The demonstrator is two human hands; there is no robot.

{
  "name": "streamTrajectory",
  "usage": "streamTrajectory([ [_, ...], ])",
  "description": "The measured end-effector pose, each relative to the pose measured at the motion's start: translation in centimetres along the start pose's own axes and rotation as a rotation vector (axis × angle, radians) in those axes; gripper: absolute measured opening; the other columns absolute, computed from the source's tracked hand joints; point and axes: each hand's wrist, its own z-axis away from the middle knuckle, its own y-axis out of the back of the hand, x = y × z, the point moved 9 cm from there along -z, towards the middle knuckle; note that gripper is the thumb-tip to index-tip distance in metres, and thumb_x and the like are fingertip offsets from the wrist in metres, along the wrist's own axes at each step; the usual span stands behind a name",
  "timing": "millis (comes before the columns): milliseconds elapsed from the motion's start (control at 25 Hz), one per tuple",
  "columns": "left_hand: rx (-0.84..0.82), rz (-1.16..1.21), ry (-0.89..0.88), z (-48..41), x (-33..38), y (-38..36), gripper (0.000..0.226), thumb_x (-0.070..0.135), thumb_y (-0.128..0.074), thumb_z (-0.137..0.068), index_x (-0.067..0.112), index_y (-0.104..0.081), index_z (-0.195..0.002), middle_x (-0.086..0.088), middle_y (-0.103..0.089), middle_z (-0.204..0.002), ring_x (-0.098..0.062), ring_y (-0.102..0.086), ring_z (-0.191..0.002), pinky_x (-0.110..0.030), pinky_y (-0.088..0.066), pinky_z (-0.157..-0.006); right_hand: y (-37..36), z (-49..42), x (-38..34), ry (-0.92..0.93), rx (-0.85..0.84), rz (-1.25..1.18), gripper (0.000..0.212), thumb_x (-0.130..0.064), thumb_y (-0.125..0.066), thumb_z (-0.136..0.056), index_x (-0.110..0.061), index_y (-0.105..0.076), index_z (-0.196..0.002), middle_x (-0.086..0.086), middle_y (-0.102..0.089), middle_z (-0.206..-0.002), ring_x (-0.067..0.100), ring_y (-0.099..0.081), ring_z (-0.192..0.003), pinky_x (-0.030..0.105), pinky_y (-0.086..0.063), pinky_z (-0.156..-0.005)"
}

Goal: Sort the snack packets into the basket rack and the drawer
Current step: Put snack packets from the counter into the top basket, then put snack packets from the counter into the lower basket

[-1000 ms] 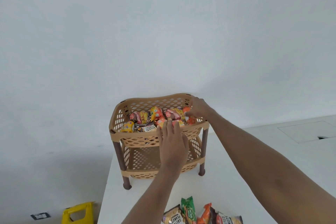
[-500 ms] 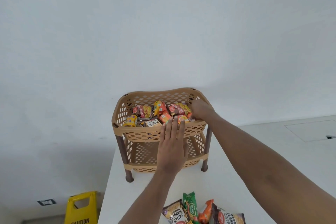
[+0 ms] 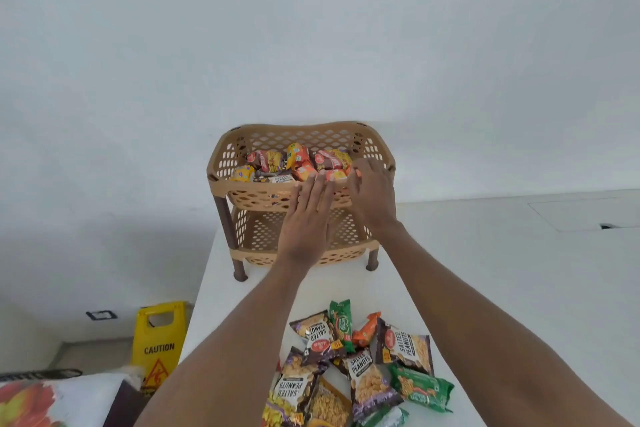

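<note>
left hand (image 3: 306,218) flat on basket rack (image 3: 220,181) | right hand (image 3: 374,194): grip unclear | packets (image 3: 367,380): "salted peanuts" | sign (image 3: 159,340): "caution"

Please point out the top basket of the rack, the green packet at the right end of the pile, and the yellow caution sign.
Top basket (image 3: 249,188): head view, front rim, left part.
Green packet (image 3: 420,388): head view, middle of the wrapper.
Caution sign (image 3: 159,349): head view, on the word CAUTION.

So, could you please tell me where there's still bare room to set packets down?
The lower basket shows bare mesh. The table is bare right of the rack and between its feet and the packet pile. The top basket is crowded.
</note>
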Motion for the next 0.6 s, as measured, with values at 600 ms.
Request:
streamTrajectory([
  [600,-0.544,0.002,0.229,16.3,0.7,-8.6,0.046,0.04,-0.038,-0.108,0.012,-0.05,-0.143,-0.011,-0.055,-0.142,-0.029,-0.049,-0.132,-0.045,-0.042,-0.11,-7.6,20.0,10.4,-0.027,-1.132,0.085,0.043,-0.034,-0.069,-0.1,-0.01,-0.06,-0.134,0.009,-0.064,-0.133,0.027,-0.062,-0.122,0.041,-0.051,-0.104],
])
